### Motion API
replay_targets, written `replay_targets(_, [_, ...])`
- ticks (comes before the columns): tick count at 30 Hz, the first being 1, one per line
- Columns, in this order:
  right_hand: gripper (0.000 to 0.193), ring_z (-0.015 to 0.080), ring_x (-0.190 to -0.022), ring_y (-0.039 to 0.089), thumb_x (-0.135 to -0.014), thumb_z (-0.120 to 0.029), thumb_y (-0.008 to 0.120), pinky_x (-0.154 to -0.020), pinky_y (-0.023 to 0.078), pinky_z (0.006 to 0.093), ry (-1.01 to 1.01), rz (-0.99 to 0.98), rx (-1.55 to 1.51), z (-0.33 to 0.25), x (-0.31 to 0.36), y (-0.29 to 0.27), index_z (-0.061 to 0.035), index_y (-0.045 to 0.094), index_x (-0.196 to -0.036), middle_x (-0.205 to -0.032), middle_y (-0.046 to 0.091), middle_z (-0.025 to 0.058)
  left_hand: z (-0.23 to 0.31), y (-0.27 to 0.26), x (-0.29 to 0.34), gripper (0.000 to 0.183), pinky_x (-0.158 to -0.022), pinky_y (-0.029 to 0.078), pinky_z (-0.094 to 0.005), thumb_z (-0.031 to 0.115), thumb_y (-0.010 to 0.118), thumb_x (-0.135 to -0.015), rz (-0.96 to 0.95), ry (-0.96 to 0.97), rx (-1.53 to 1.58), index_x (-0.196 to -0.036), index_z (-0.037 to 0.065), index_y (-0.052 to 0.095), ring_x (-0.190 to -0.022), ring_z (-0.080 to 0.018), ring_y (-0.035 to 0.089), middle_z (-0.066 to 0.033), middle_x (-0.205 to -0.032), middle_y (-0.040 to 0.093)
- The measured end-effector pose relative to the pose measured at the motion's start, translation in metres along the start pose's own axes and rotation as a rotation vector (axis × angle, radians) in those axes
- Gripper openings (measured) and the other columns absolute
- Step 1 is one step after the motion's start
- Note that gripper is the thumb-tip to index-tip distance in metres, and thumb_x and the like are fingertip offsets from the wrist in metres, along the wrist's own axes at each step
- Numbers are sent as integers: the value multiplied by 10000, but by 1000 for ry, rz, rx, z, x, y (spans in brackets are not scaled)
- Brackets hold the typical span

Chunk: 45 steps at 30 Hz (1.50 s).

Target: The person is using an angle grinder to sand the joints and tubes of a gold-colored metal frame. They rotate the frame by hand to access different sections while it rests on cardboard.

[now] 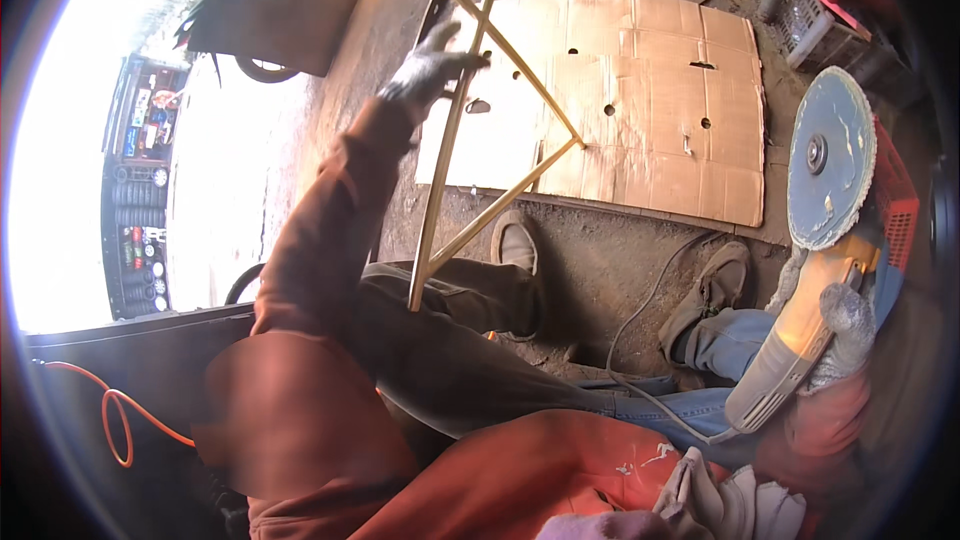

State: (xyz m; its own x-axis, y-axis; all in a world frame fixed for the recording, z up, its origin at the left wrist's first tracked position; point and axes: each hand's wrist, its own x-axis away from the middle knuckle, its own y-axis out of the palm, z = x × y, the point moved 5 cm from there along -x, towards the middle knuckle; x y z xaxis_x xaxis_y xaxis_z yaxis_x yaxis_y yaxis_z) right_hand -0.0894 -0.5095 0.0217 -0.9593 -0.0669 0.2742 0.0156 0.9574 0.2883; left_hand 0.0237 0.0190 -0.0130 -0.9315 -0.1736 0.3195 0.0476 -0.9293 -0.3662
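- Left hand (432, 68): gloved, at 12 o'clock, beside the long bar of the metal frame. Digits are spread, with one extending across the bar line; whether it presses on the bar cannot be told.
- Metal frame (455, 130): gold-coloured bars, running from 12 o'clock toward the centre. A second bar crosses the long bar near the left hand; a third bar joins the two, forming a triangle.
- Right hand (848, 335): gloved, between 3 and 4 o'clock, wrapped firmly around the body of the angle grinder.
- Angle grinder (785, 355): yellow and grey, tilted, with its rear end toward 4 o'clock and its head raised toward 3 o'clock.
- Disc (838, 185): large, round, blue-grey and worn, mounted on the grinder head, well apart from the frame.
- Cable (622, 335): leaves the grinder's rear end and curves over the leg toward the ground.
- Cardboard sheet (650, 165): flat on the ground at 1 o'clock, perforated with several holes; part of the frame overlaps it in view.
- Plastic crates (812, 25): at 2 o'clock, beyond the cardboard.
- Orange hose (110, 420): looped at 8 o'clock.
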Motion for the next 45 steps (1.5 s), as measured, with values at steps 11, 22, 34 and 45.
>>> replay_targets(11, [901, 174, -976, 622, -679, -63, 807, -815, 560, 317, 106, -139, 210, 52, -38, -9, -70, 349, -1455, -1192, 573, 69, -15, 25, -75, 359, -910, 586, -494, 116, 737, -854, -31, -42, 364, -1145, -39, 595, -1004, -320, 684, -162, -1001, 668])
replay_targets(22, [742, 178, -1028, 632, -726, -8, 798, -882, 546, 334, 344, -450, 299, 145, -68, 100, -70, 407, -1354, -1162, 614, 104, -31, 0, -91, 186, -764, 599, -551, 124, 612, -957, 54, 118, 497, -1043, -36, 566, -792, -328, 670, -167, -832, 617])
replay_targets(34, [813, 265, -1109, 607, -728, -105, 837, -958, 508, 383, 17, -813, 162, 158, -3, 201, -45, 358, -1382, -1221, 558, 150, -10, 10, -90, 152, -731, 596, -508, 151, 607, -962, 11, 148, 506, -952, 1, 583, -695, -276, 646, -112, -764, 597])
replay_targets(45, [839, 271, -1130, 594, -719, -104, 849, -977, 490, 376, 30, -890, 329, 155, -7, 218, -35, 356, -1394, -1226, 548, 153, 3, 24, -93, 155, -670, 601, -464, 155, 621, -949, -17, 165, 436, -927, 6, 587, -648, -252, 638, -93, -724, 587])
